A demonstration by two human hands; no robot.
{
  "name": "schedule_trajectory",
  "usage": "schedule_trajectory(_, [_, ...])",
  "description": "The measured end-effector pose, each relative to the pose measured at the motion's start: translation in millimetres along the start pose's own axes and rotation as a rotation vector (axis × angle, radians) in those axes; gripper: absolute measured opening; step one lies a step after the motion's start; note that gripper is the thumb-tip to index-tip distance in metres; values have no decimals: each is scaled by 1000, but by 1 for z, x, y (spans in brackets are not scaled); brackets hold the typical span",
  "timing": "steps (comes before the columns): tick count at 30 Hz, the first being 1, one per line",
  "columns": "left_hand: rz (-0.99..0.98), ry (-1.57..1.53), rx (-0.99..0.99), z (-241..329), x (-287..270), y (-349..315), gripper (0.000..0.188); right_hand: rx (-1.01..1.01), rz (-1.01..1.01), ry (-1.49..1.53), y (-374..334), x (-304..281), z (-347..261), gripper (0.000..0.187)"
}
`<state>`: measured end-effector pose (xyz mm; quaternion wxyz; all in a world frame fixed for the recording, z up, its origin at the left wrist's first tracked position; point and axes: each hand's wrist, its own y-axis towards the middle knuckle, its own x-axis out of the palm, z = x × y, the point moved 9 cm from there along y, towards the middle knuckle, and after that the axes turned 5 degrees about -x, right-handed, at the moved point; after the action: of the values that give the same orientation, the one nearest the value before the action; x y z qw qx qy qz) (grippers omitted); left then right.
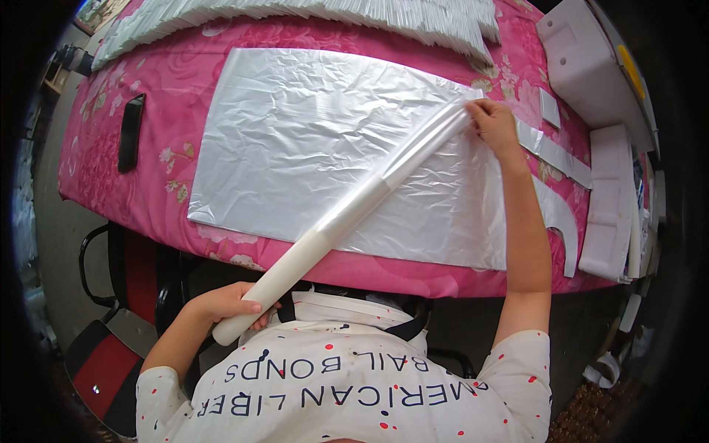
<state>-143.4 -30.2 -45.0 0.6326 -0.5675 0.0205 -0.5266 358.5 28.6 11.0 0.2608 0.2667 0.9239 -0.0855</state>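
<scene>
A long white tube (284,273) slants across the front edge of the table, its near end by my body. My left hand (235,306) is wrapped round that near end. Over the tube's far part lies a thin, silvery plastic sleeve (428,140), bunched and narrowing toward its tip. My right hand (493,127) pinches this tip at the far right, fingers closed. Beneath the tube spreads a wrinkled stack of silvery plastic sheets or bags (288,125); I cannot tell which.
A pink flowered cloth (166,199) covers the table. A black phone (131,133) lies at the left. Folded white pieces (354,11) line the far edge. White strips (554,155) and white foam boxes (591,66) are at the right. Red-and-black chairs (111,369) stand at lower left.
</scene>
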Motion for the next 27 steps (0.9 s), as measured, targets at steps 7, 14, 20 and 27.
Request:
schedule_trajectory(7, [-92,154,-196,-18,-12,-28,57,35,313,-212,-2,-80,20,25])
schedule_trajectory(14, [147,1083,105,89,15,-17,46,-205,151,-204,5,-34,-5,23])
schedule_trajectory(20, [682,1724,453,190,68,21,41,-234,-76,-75,7,39,-43,21])
schedule_trajectory(27, [238,2030,1170,156,128,44,55,-203,-231,-108,17,64,-48,21])
